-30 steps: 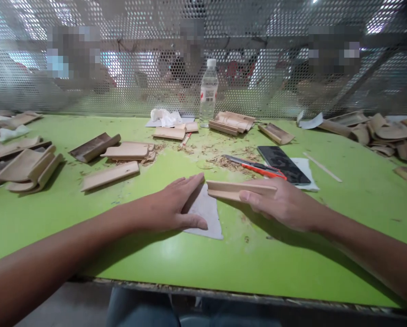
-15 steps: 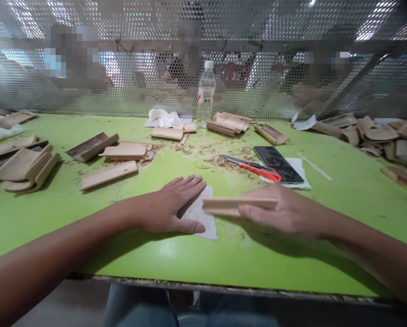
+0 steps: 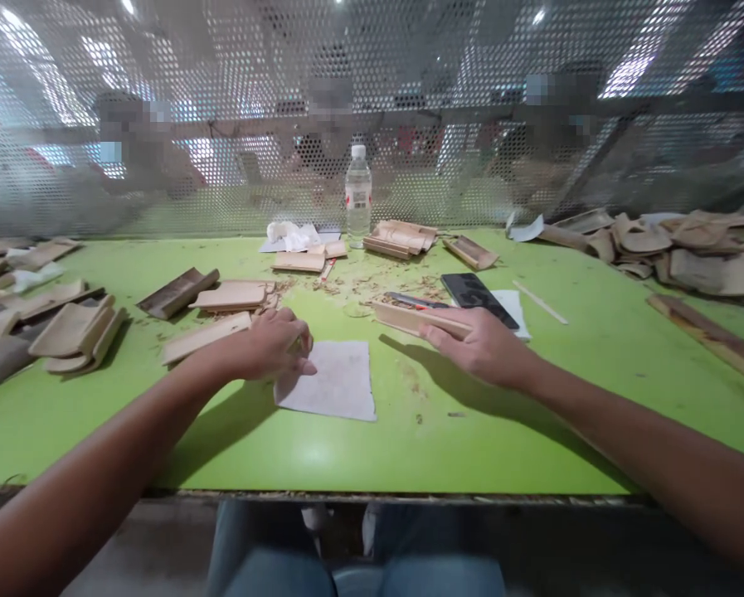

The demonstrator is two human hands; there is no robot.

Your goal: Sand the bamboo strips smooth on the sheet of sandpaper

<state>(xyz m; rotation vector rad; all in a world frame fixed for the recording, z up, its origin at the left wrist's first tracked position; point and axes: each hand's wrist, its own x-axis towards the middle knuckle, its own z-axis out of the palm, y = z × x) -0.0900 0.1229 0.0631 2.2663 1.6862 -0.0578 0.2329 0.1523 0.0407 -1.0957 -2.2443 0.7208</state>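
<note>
My right hand [image 3: 480, 342] is closed around a pale bamboo piece [image 3: 402, 317], raised above the green table [image 3: 322, 464] and partly covering the orange-and-grey knife [image 3: 412, 302]. A whitish square sheet [image 3: 334, 383] lies flat on the table. At its left edge is my left hand [image 3: 279, 347], lifted with bent fingers. Whether those fingers pinch anything is too unclear to tell. A flat bamboo piece [image 3: 203, 338] lies just left of my left hand.
Bamboo pieces lie in piles at the left [image 3: 76, 332] and right [image 3: 695, 249]. Farther back stand a water bottle [image 3: 358, 199] and a perforated metal screen [image 3: 235, 182], with people behind it. A black phone [image 3: 478, 297] rests on white paper. Shavings litter the table's middle.
My left hand has lifted off the sheet, moved left and curled its fingers; more of the sheet shows. My right hand has moved the bamboo piece up and away from the sheet. The view has shifted.
</note>
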